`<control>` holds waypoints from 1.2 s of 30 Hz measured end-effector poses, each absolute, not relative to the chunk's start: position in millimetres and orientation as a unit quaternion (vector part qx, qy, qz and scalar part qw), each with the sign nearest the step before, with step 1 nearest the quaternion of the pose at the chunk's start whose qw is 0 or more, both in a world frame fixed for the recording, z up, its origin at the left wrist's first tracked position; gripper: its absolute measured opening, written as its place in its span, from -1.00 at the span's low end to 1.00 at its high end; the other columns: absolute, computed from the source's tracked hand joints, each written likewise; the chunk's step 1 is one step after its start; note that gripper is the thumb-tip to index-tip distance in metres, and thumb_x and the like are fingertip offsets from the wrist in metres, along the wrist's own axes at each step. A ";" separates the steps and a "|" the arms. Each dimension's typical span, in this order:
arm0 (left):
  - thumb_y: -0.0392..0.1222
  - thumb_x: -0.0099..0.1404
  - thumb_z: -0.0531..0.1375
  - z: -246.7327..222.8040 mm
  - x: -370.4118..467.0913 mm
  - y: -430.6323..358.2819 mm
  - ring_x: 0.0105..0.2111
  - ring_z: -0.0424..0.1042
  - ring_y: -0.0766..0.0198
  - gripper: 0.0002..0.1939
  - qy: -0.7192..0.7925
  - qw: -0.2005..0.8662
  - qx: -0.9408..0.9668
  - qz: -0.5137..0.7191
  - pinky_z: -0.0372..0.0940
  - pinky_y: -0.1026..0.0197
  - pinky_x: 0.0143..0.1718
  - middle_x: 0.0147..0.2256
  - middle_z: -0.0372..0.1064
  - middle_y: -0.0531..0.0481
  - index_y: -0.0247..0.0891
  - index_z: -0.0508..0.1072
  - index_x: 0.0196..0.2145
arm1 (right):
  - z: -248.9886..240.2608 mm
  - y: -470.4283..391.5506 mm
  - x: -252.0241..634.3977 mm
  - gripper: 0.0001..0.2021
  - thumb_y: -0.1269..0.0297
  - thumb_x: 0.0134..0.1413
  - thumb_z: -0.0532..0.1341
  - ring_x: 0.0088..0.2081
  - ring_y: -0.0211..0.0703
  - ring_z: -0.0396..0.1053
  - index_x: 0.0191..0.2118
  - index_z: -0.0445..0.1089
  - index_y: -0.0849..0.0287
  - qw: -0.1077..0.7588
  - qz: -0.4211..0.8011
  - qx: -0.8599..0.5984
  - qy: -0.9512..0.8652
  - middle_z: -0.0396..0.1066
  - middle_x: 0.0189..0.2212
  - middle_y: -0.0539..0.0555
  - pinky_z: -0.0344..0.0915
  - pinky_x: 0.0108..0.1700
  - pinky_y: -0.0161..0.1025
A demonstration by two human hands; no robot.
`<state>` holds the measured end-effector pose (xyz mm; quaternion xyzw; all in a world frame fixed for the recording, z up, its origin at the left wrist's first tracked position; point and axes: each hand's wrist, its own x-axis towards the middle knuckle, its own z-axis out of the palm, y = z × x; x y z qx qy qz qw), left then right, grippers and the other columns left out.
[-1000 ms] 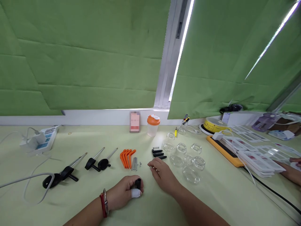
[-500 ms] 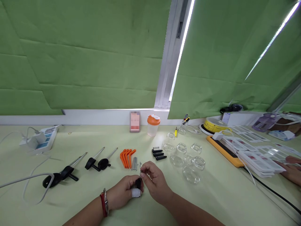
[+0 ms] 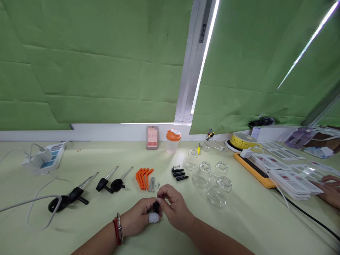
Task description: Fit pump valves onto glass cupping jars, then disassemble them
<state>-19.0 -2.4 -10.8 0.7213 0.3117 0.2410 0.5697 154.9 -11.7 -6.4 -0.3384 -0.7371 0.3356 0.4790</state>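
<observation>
My left hand [image 3: 140,216], with white tape round one finger, is closed round a small black plastic part [image 3: 156,207]. Fingertips of my right hand [image 3: 174,209] pinch a thin metal piece at the part's top end; it looks like a small spring, mostly covered by the fingers. Just beyond the hands lie several long screws [image 3: 152,184], tiny metal bits [image 3: 158,185] and several bent orange plastic handles [image 3: 143,178]. Several black plastic parts [image 3: 180,174] lie to the right, a metal spring [image 3: 176,166] behind them.
Several black cranks with metal shafts [image 3: 77,194] lie at left, near a white cable and power strip [image 3: 54,156]. Several clear glass jars [image 3: 217,198] stand at right. An orange-lidded cup [image 3: 173,143] stands behind. Another person's hand [image 3: 328,191] touches stacked plastic cases [image 3: 289,182].
My right fingertips have moved slightly down towards the black part, and less of the metal piece shows. The other person's hand at the far right has shifted a little.
</observation>
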 end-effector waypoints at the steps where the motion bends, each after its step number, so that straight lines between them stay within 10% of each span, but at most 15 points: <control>1: -0.26 0.14 0.17 -12.4 -19.2 -2.4 -0.39 0.17 0.33 -0.94 0.312 0.572 0.719 0.242 0.14 0.31 -0.32 -0.44 0.21 0.11 -0.27 0.36 -0.37 | -6.0 -12.3 154.9 -0.89 0.46 0.08 0.09 -0.32 -0.25 0.26 -0.27 0.26 0.14 0.477 0.334 -0.337 -0.740 0.25 -0.37 0.00 0.25 -0.24 -0.29; 36: -0.18 0.16 0.20 -8.3 -17.8 -3.9 -0.39 0.15 0.33 -0.86 0.300 0.613 0.688 0.245 0.14 0.29 -0.31 -0.44 0.17 0.11 -0.29 0.35 -0.34 | -9.2 -12.2 156.0 -0.85 0.52 -0.07 0.14 -0.37 -0.27 0.28 -0.36 0.36 0.16 0.458 0.340 -0.316 -0.758 0.30 -0.33 0.05 0.29 -0.30 -0.29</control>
